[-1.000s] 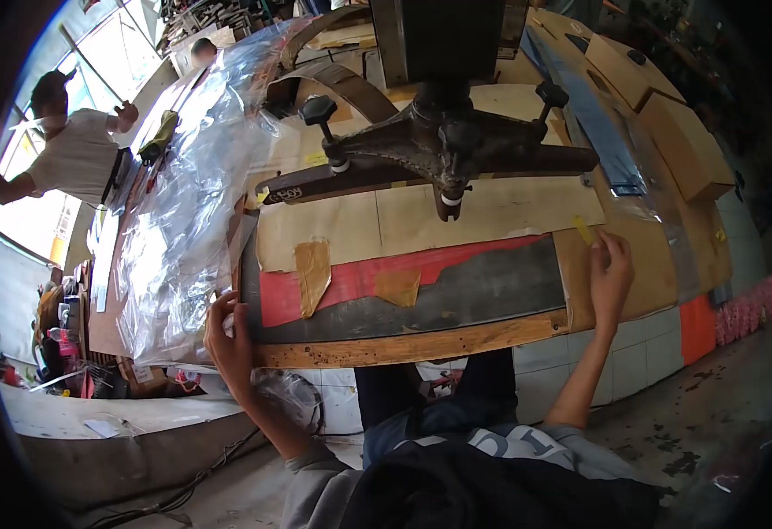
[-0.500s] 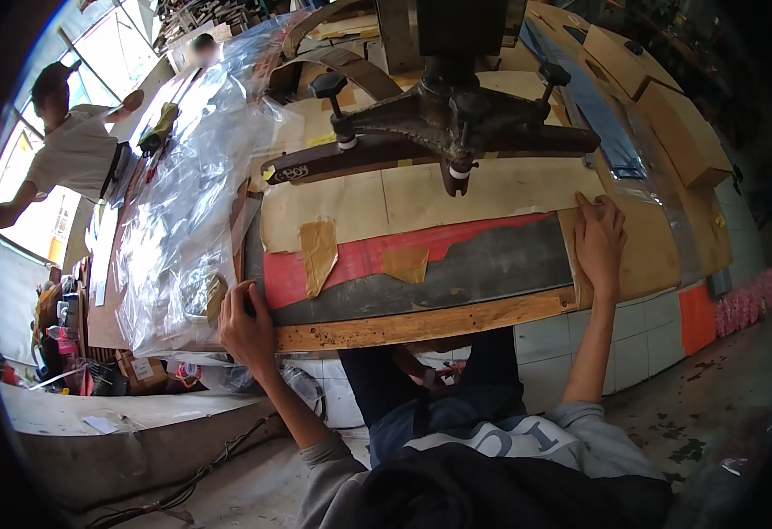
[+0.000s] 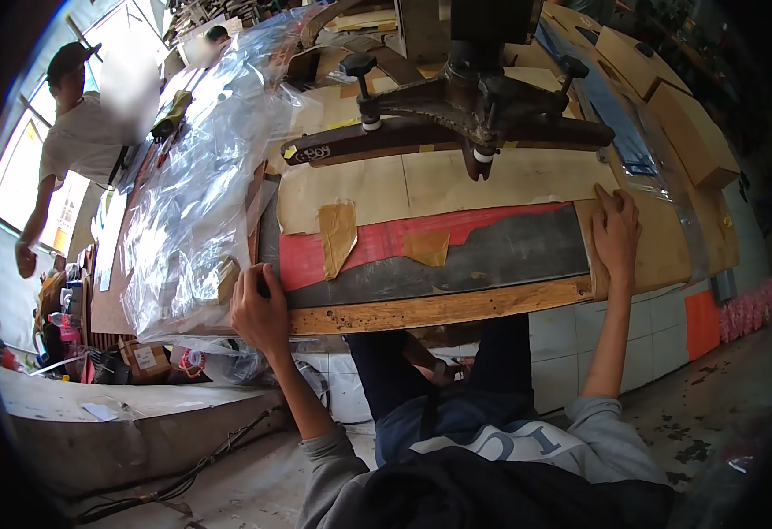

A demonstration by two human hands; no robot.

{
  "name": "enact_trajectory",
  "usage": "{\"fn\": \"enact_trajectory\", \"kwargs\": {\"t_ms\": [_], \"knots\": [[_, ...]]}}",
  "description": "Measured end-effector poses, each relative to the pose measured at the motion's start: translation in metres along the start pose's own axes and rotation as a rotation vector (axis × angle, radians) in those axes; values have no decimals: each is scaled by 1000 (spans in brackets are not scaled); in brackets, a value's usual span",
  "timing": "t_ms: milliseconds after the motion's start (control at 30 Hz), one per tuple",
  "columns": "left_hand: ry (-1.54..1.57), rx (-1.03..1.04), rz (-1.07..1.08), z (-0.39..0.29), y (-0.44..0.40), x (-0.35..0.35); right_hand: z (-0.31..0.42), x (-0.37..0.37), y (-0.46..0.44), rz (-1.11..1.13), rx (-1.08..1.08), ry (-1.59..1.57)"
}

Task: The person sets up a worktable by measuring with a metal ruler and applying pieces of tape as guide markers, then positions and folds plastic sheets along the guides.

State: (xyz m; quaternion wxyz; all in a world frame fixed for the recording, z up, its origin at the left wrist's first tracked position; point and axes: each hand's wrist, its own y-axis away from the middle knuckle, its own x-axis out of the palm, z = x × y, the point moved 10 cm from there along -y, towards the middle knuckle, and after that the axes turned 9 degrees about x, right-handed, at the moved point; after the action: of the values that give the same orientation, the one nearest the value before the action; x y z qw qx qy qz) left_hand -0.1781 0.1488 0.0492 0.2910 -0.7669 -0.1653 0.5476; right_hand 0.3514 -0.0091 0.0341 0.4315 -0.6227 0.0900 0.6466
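Note:
My left hand (image 3: 260,309) rests at the front left corner of the work surface, fingers bent and thumb apart, beside the crumpled clear plastic sheet (image 3: 179,212). On the right, my right hand (image 3: 616,236) lies with its fingertips on the brown cardboard (image 3: 655,251). Between them are a dark grey panel (image 3: 527,251), a torn red layer (image 3: 386,236) and a beige sheet (image 3: 439,183). Two pieces of brown tape (image 3: 338,236) stick to these layers. A wooden strip (image 3: 439,307) runs along the front edge. Neither hand visibly holds anything.
Over the beige sheet hangs a dark metal bar with knobs (image 3: 448,132), on a thick post. Cardboard boxes (image 3: 690,132) stand at the right. A person in a cap (image 3: 82,132) is at the left; another head shows farther back. Cables (image 3: 201,472) run across the floor.
The view has shifted slightly, so the bench appears farther right and higher. Both hands keep their places at the panel's ends. The person at left has lowered an arm.

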Motion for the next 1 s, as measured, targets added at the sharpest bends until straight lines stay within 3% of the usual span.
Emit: {"fn": "enact_trajectory", "kwargs": {"t_ms": [500, 1000], "knots": [[89, 96, -68, -18, 1, -8, -5, -17, -2, -183, -92, -235], [186, 127, -201, -17, 2, -24, -12, 0, -12, -108, -156, -196]]}}
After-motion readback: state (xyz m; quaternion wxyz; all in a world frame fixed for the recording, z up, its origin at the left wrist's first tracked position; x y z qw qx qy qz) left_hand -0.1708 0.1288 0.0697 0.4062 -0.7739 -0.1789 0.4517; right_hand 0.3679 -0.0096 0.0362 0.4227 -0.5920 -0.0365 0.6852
